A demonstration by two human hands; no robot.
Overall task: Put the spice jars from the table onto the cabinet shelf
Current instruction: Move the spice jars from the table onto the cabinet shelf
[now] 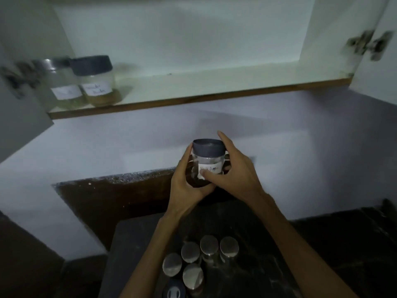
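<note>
Head view, looking down over both forearms and up into an open wall cabinet: both hands carry one dark-lidded glass jar (207,163) in the air, above the far edge of the dark table (133,244) and well below the cabinet shelf (214,86). The left hand (189,183) cups the jar's side and base with curled fingers, while the right hand (234,168) wraps the other side, its thumb lying across the white handwritten label, which seems to read black pepper — blur leaves that unsure. Two hands on one small jar suggests a steadying hold, probably because the shelf sits high and the glass is smooth. On the shelf, two jars already stand at the left end near the front edge, touching or nearly so: a blue-lidded jar (96,80) with a label and brownish contents, and to its left a metal-lidded jar (60,84), blurred. Filling appears to run from the left, so the bare stretch of shelf just right of the blue-lidded jar looks like the likely spot for this one. On the table's near part a tight cluster of silver-lidded jars (193,261) waits, with a dark-lidded one (174,291) at the frame's bottom edge — so the task seems well short of done.
</note>
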